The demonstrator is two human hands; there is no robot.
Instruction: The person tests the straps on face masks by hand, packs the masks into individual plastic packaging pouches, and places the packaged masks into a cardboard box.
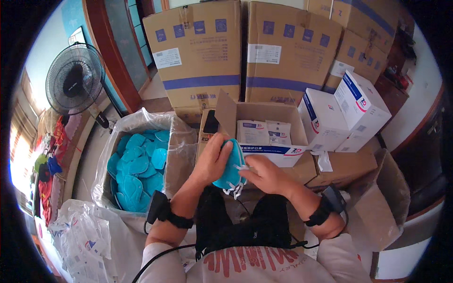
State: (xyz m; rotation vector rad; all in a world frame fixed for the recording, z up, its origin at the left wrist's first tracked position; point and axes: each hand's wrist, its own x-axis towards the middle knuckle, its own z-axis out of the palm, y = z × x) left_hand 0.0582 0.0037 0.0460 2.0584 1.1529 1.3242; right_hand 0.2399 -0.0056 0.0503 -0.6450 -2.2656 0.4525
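In front of my chest is a teal folded face mask (227, 172) with white ear straps hanging from its lower end. Its layered edge suggests more than one mask pressed together, but I cannot tell for certain. My left hand (211, 159) is closed around its left side, fingers behind and thumb along the top. From the right, my right hand (265, 175) pinches at the mask's edge and white straps; some of its fingers are hidden. Just beyond the hands stands an open white carton (278, 159), with white sealed packets (255, 132) inside.
At left, a plastic-lined box (181, 155) holds many teal masks (137, 165). Clear plastic bags (87, 236) lie before it. Closed white cartons (325, 118) stand at right, beside an open brown box (394, 193). Tall brown boxes (203, 59) line the back; a fan (75, 80) stands far left.
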